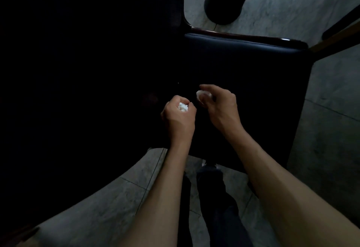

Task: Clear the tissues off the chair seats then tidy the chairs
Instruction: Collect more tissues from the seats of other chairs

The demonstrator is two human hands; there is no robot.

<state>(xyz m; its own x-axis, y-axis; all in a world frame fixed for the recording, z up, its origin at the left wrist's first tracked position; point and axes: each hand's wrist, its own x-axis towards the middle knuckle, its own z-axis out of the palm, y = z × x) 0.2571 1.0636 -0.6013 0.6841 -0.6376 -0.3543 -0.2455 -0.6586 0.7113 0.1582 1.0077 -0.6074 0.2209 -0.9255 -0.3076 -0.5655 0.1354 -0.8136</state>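
Your left hand point(180, 114) is curling tight around a crumpled tissue point(183, 107), and your right hand point(218, 102) is pinching a second tissue point(202, 94), both at mid-frame over the dark chair seat point(253, 83). No more tissues are showing on this seat, though the left of the frame is too dark to tell. Binning these and straightening the chairs are looking like what's left.

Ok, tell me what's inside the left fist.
The left hand grips a crumpled white tissue; only its top shows between the curled fingers, the rest is covered.

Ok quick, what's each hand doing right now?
Left hand: closed around a crumpled white tissue wad.
Right hand: fingers pinching another crumpled white tissue above the dark chair seat.
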